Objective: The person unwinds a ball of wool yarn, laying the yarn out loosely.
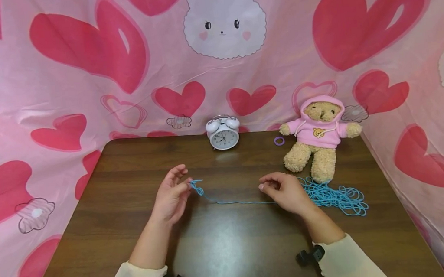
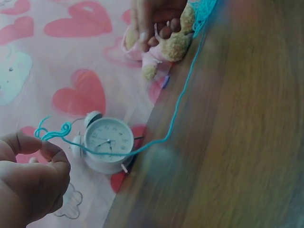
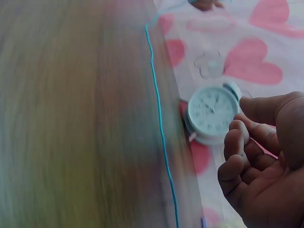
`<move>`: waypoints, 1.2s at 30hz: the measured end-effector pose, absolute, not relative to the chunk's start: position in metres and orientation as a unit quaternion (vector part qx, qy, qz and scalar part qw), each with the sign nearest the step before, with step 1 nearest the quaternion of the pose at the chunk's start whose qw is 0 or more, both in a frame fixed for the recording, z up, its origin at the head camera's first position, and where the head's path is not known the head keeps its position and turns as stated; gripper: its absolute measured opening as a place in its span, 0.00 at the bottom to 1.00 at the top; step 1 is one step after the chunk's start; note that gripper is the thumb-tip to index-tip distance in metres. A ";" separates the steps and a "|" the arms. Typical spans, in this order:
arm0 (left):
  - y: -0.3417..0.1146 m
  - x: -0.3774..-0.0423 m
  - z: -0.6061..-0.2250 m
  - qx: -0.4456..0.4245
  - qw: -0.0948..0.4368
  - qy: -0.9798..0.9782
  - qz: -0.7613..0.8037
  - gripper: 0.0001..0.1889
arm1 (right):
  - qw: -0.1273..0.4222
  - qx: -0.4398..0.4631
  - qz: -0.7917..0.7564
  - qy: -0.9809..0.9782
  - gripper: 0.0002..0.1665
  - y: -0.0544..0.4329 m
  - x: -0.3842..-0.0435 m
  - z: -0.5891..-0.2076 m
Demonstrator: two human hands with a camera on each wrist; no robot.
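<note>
My left hand point(image 1: 172, 197) pinches a small looped bunch at one end of a light-blue cord point(image 1: 246, 202) between thumb and forefinger. From there the cord runs right, low over the table, and passes beneath my right hand point(image 1: 286, 192). That hand's fingers are loosely curled with nothing between them; in the right wrist view the cord point(image 3: 159, 109) lies apart from the fingertips. Beyond the right hand, a tangled heap of the same cord point(image 1: 338, 196) spreads on the table. In the left wrist view the pinched loops point(image 2: 59, 133) stick out past the fingertips.
A white twin-bell alarm clock point(image 1: 224, 134) stands at the back of the brown wooden table point(image 1: 223, 251). On the back right sits a teddy bear point(image 1: 317, 135) in a pink hoodie, its foot by the cord heap. A purple ring point(image 1: 279, 141) lies left of it. Pink heart-printed cloth point(image 1: 97, 92) surrounds the table.
</note>
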State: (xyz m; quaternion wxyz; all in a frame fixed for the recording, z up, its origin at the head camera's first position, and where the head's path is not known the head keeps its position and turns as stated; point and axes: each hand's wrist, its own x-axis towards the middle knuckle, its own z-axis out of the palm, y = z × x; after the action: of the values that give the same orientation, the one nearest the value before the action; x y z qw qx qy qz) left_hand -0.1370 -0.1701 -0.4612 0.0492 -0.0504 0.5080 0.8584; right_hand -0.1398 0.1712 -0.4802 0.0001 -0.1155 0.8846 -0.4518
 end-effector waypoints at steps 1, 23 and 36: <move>-0.168 -0.137 -0.462 -0.051 0.051 0.508 0.859 0.25 | 0.005 -0.119 -0.456 0.882 0.09 0.167 -0.140 -0.480; -0.125 -0.132 -0.471 -0.019 0.099 0.507 0.856 0.29 | 0.056 -0.189 -0.498 0.845 0.07 0.085 -0.128 -0.475; -0.122 -0.130 -0.473 -0.019 0.113 0.504 0.856 0.27 | 0.036 -0.182 -0.510 0.840 0.03 0.077 -0.125 -0.470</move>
State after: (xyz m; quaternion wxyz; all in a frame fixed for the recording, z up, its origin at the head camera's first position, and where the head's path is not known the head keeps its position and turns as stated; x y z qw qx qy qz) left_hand -0.1300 -0.1224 -0.4734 0.1134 -0.0194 0.5042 0.8559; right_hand -0.1254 0.0767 -0.4703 0.0360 -0.1815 0.8402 -0.5098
